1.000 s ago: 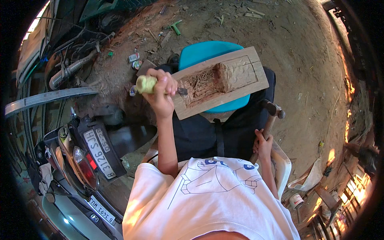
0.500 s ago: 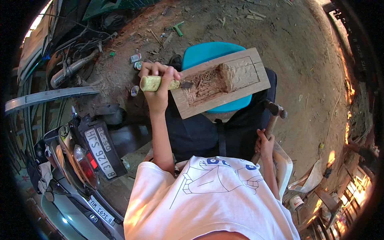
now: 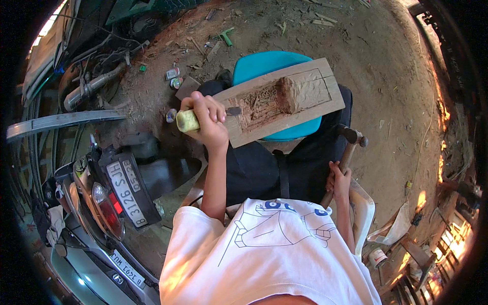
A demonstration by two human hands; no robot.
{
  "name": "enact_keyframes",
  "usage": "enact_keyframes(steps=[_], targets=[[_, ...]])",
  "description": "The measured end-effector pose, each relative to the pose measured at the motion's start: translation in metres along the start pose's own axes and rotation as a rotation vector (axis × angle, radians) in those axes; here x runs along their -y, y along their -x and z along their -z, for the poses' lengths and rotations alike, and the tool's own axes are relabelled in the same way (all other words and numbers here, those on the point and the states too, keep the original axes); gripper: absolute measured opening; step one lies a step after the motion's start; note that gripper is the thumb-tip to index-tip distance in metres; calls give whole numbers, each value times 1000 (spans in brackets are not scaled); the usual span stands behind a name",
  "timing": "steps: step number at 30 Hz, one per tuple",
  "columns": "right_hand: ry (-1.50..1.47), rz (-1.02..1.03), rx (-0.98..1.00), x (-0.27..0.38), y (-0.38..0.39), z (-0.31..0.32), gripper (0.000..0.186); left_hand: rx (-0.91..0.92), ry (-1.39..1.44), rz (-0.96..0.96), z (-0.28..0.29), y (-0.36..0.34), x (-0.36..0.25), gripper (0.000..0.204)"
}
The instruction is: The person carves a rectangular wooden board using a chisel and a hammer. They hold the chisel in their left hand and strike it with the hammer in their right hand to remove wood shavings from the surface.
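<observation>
My left hand [image 3: 207,119] is wrapped round the yellowish-green handle of a chisel [image 3: 188,121]. Its short dark blade points right, over the left end of a wooden board [image 3: 249,137]. A rough rectangular hollow with loose wood chips [image 3: 265,97] is cut into the board's middle and left. To the right of the hollow, a raised uncut part bears drawn lines. The board rests on a turquoise stool [image 3: 274,59] in front of my knees. Beside my right thigh, my right hand [image 3: 339,178] grips the wooden handle of a hammer [image 3: 351,145], its dark head up.
Two parked vehicles, one a motorcycle [image 3: 109,208], crowd the left side. A curved metal strip [image 3: 66,124] juts in above them. I sit on a pale chair [image 3: 363,213]. Small litter, a green plastic piece [image 3: 226,36] and wood scraps [image 3: 323,21] lie on the dirt floor.
My left hand has turned over, its grip on the chisel shifting, and moved slightly down and right. The board has shifted slightly. The hammer stays low in my right hand.
</observation>
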State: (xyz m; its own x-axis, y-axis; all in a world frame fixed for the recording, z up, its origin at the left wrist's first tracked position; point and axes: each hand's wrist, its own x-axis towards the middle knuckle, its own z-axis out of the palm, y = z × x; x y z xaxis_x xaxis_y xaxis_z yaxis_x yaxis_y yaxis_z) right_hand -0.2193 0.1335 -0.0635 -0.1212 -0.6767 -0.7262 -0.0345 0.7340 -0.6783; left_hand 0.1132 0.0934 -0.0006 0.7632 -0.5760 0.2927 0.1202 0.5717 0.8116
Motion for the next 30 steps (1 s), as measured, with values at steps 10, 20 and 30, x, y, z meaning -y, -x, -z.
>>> enact_keyframes(steps=[10, 20, 30], targets=[[-11, 16, 10, 0, -2, -1, 31, 231, -191, -183, 4, 7, 6, 19], [-18, 13, -11, 3, -1, -3, 34, 131, 51, -30, 6, 6, 13, 14], [-8, -12, 18, 10, 4, -5, 34, 174, 93, -61, 5, -2, 16, 21]])
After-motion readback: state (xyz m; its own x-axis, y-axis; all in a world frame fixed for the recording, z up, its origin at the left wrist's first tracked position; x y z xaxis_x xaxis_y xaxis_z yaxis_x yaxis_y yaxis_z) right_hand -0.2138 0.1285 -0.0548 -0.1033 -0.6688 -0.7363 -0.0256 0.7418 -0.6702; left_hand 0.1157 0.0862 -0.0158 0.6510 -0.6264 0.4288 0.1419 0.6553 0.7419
